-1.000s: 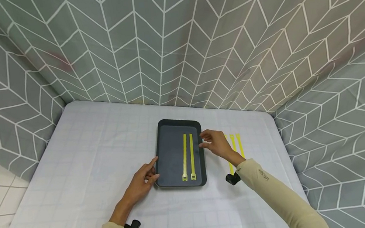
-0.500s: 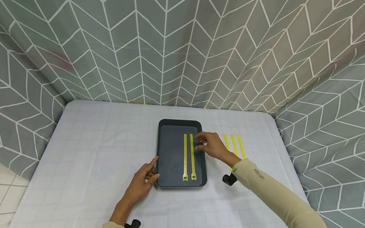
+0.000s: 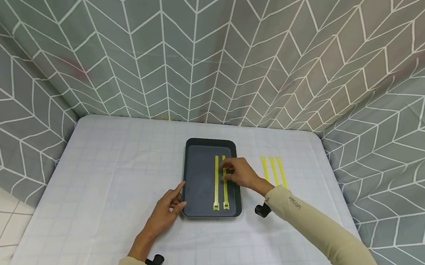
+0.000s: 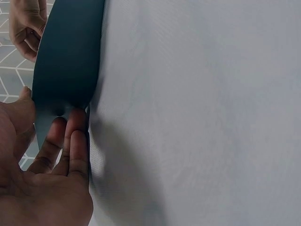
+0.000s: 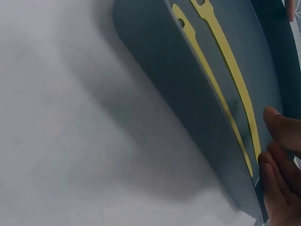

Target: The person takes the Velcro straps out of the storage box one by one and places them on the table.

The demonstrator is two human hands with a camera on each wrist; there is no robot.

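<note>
A dark grey tray (image 3: 198,181) lies on the table with two yellow hook-and-loop cable ties (image 3: 216,179) lengthwise in its right half. My left hand (image 3: 166,210) holds the tray's left edge near the front corner; in the left wrist view its fingertips (image 4: 77,122) touch the outer wall and the thumb is by the rim. Over the tray's right side is my right hand (image 3: 240,172), with bent fingers near the far part of the right-hand tie. The right wrist view has its thumb (image 5: 282,129) and fingers apart around the ends of the ties, pinching nothing visible.
Several more yellow ties (image 3: 273,167) lie on the white tablecloth (image 3: 123,172) right of the tray, partly behind the right forearm. Patterned grey curtains (image 3: 189,57) stand behind and on both sides of the table.
My right hand has moved left from the tray's right rim to above the right-hand tie. The left hand, the tray and the ties in it have stayed in place.
</note>
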